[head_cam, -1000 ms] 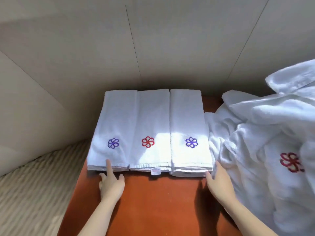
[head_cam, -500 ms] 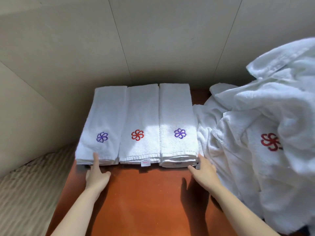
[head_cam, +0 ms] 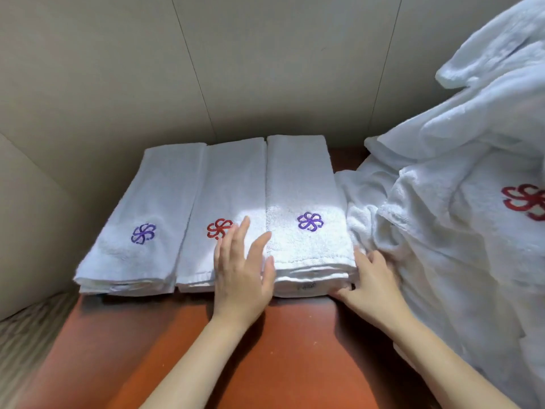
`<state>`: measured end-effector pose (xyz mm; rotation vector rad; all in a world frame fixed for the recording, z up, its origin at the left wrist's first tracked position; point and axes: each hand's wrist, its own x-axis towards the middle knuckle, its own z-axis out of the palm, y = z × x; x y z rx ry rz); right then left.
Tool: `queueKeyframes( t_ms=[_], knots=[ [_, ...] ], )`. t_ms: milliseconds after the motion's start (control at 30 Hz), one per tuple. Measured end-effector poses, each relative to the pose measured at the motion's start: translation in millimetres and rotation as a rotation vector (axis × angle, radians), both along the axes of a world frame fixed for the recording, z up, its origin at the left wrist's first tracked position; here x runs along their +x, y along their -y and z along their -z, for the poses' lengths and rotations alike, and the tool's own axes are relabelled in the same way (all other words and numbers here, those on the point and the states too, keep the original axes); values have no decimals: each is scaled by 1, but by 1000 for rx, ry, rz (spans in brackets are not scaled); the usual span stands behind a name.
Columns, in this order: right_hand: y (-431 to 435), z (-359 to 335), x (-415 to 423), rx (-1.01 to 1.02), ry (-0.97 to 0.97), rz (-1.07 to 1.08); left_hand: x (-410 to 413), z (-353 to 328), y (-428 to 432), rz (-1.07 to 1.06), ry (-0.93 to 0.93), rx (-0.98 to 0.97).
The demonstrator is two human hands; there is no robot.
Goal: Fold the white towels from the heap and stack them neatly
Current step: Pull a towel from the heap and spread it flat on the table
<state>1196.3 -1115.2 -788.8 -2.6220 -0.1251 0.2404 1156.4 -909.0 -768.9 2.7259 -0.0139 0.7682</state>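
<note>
— While the left hand [head_cam: 240,278] lies flat with straight, slightly spread fingers, what is under it?

— The near end of the middle towel stack [head_cam: 233,178]. Its fingertips are just beside the red flower emblem [head_cam: 219,228], and its thumb side touches the right towel stack [head_cam: 300,178].

— And the right hand [head_cam: 371,284]?

— At the near right corner of that right towel stack. The thumb is against the front edge and the fingers reach loosely up the side, gripping nothing I can make out (it is a little blurred).

— Where do the towels lie?

— Three folded stacks sit side by side, touching, on a reddish-brown table [head_cam: 265,349] against a beige panelled wall [head_cam: 265,69]. The left towel stack [head_cam: 159,202] and the right one carry purple emblems. The unfolded heap of white towels [head_cam: 442,231] rises on the right, touching the right stack.

— Anything else?

— Striped carpet [head_cam: 29,335] at lower left.
</note>
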Motion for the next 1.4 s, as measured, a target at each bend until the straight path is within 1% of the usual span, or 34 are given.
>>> queueKeyframes(
  t_ms=[67, 100, 133, 200, 267, 300, 367, 433, 467, 533, 567, 700, 767, 833, 900, 1000, 1067, 1167, 1267, 1333, 1400],
  knots=[
    [3, 7, 0, 29, 73, -74, 14, 3, 4, 272, -8, 163],
    [3, 9, 1, 29, 109, -106, 19, 5, 4, 381, -27, 256],
    [4, 11, 2, 22, 139, -135, 23, 10, 3, 446, -44, 359],
    [7, 14, 6, 0, 170, -183, 28, 19, -2, 471, -55, 531],
    [12, 14, 8, -25, 169, -239, 30, 26, -8, 438, -16, 613],
    [13, 14, 7, -35, 170, -254, 28, 29, -10, 417, -8, 623],
    [13, 12, 2, -85, 219, -254, 18, 30, -10, 338, -41, 574],
    [11, 7, -13, -157, 277, -230, 3, 32, -8, 221, -140, 542],
    [9, 5, -24, -181, 274, -197, -9, 33, -9, 174, -200, 531],
    [7, -5, -44, -182, 250, -125, -33, 31, -15, 115, -253, 503],
    [4, -12, -54, -182, 236, -110, -48, 27, -21, 109, -281, 491],
    [-14, -35, -86, -173, 181, -180, -105, 18, -36, 157, -533, 469],
    [-23, -41, -97, -143, 166, -152, -120, 9, -39, 140, -580, 411],
    [-27, -36, -104, -177, 172, -100, -127, 5, -38, 103, -614, 351],
    [-23, -29, -101, -205, 187, -61, -129, 6, -34, 66, -614, 306],
    [-9, -22, -86, -42, 165, -15, -118, 4, -27, -5, -552, 286],
    [-3, -16, -76, 22, 156, -24, -104, 4, -22, -42, -518, 258],
    [-3, -2, -58, -23, 215, -71, -79, 6, -13, -53, -465, 251],
    [-8, 10, -39, -137, 381, -83, -51, 15, -4, -38, -377, 293],
    [-8, 17, -23, -140, 444, -76, -33, 23, -1, -36, -339, 319],
    [-6, 22, -6, -107, 467, -88, -18, 28, -1, -43, -312, 317]
  ],
)
